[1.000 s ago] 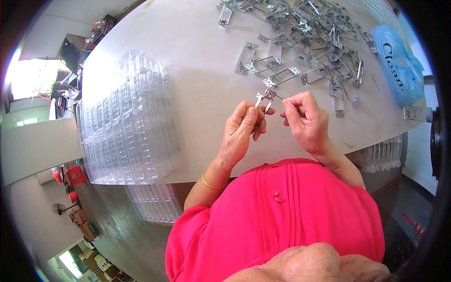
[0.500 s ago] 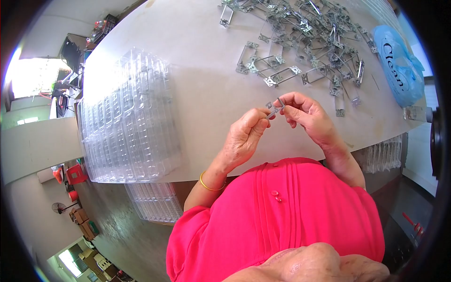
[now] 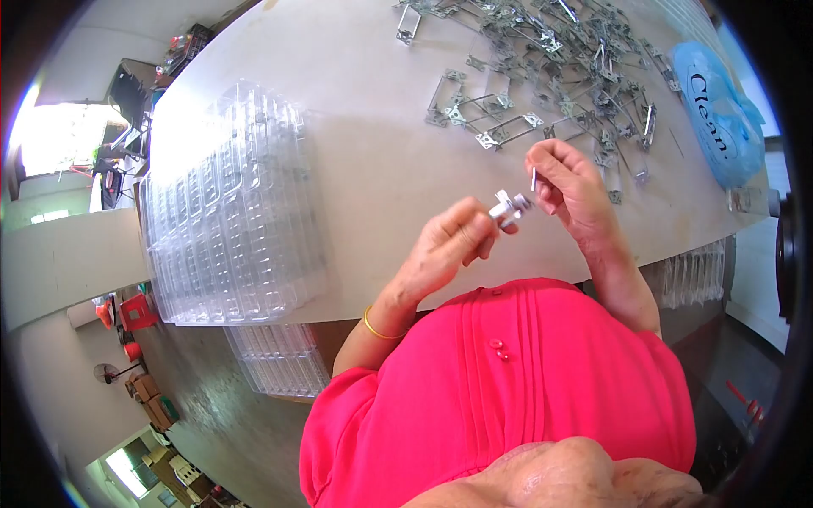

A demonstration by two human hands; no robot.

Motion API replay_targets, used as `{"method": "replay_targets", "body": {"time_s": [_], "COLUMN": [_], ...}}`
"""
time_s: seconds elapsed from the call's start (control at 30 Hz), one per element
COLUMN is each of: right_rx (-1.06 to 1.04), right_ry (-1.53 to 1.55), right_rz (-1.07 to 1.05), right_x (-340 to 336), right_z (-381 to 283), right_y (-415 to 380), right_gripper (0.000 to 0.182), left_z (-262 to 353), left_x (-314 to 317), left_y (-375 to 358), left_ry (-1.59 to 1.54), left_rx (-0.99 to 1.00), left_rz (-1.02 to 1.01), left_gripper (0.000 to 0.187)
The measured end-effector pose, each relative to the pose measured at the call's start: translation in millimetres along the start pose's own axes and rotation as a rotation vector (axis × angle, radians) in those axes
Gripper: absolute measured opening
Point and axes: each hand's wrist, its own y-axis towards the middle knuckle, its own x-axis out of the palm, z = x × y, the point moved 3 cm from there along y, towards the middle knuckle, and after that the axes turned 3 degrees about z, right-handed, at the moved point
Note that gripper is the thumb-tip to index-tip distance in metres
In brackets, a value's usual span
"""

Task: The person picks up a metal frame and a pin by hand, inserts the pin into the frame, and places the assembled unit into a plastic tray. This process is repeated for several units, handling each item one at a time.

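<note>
Over the near part of the table, my left hand [image 3: 450,244] is closed on a small shiny metal bracket [image 3: 510,206], which sticks out past the fingertips and is a little blurred. To its upper right, my right hand [image 3: 569,184] pinches a short thin metal rod [image 3: 533,179] between thumb and forefinger. A small gap separates the rod from the bracket. Beyond the hands lies a tangled pile of metal brackets with long wire-like bars [image 3: 584,63]. One loose bracket frame [image 3: 508,134] rests at the pile's near edge.
Stacked clear plastic trays [image 3: 233,220] stand on the left of the table [image 3: 364,169]. At the right edge sits a blue plastic bag [image 3: 718,118], near a small clear jar [image 3: 745,201]. More clear trays [image 3: 279,360] are below the table edge.
My hands have moved apart. The right hand has gone up and right with the rod, while the left has shifted slightly right with the bracket.
</note>
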Motion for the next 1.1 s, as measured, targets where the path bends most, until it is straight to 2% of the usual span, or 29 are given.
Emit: {"method": "replay_targets", "body": {"time_s": [0.03, 0.07, 0.13, 0.17, 0.27, 0.3, 0.37, 0.4, 0.47, 0.6, 0.77, 0.8, 0.9, 0.97, 1.0, 1.1], "right_rx": [-0.145, -0.144, -0.405, -0.407, -0.668, -0.669, -0.859, -0.859, -1.038, -1.024, -0.685, -0.677, -0.588, -0.536, -0.535, -0.446], "right_ry": [-0.056, -0.057, -0.226, -0.226, -0.307, -0.306, -0.529, -0.529, -0.718, -0.936, -0.867, -0.861, -0.832, -0.89, -0.889, -0.885], "right_rz": [0.077, 0.073, 0.102, 0.107, 0.02, 0.019, 0.112, 0.11, 0.117, 0.118, 0.116, 0.11, 0.086, 0.073, 0.07, -0.002], "right_x": [2, 7, 17, 19, 24, 24, 27, 27, 30, 40, 36, 36, 36, 35, 34, 36], "right_z": [-4, -4, -12, -9, 3, 7, 8, 9, 7, -1, 8, 6, -2, -4, -4, 1], "right_y": [-4, -8, -17, -19, -21, -20, -23, -22, -25, -28, -24, -25, -26, -28, -29, -33], "right_gripper": [0.015, 0.015, 0.01, 0.01, 0.012, 0.012, 0.013, 0.013, 0.015, 0.015, 0.006, 0.006, 0.009, 0.013, 0.013, 0.014], "left_z": [-4, -4, -3, -4, -4, -3, -3, -3, -5, 0, -10, -12, -18, -21, -20, -15], "left_x": [-4, -5, -6, -7, -7, -6, -4, -4, -4, -2, -10, -11, -13, -16, -17, -22], "left_y": [2, 4, 4, 5, 7, 8, 8, 8, 7, 5, 6, 6, 9, 12, 13, 16], "left_ry": [-0.189, -0.183, -0.225, -0.268, -0.287, -0.285, -0.267, -0.266, -0.265, -0.241, -0.144, -0.144, -0.239, -0.477, -0.478, -0.591], "left_rx": [-0.051, -0.045, -0.045, -0.048, -0.02, -0.019, -0.043, -0.042, -0.037, -0.032, -0.113, -0.12, -0.102, -0.025, -0.023, 0.054], "left_rz": [0.098, 0.175, 0.188, 0.198, 0.184, 0.184, 0.194, 0.196, 0.19, 0.178, 0.15, 0.158, 0.154, 0.117, 0.12, 0.193], "left_gripper": [0.031, 0.034, 0.034, 0.035, 0.035, 0.035, 0.034, 0.034, 0.034, 0.032, 0.029, 0.029, 0.029, 0.028, 0.028, 0.027]}}
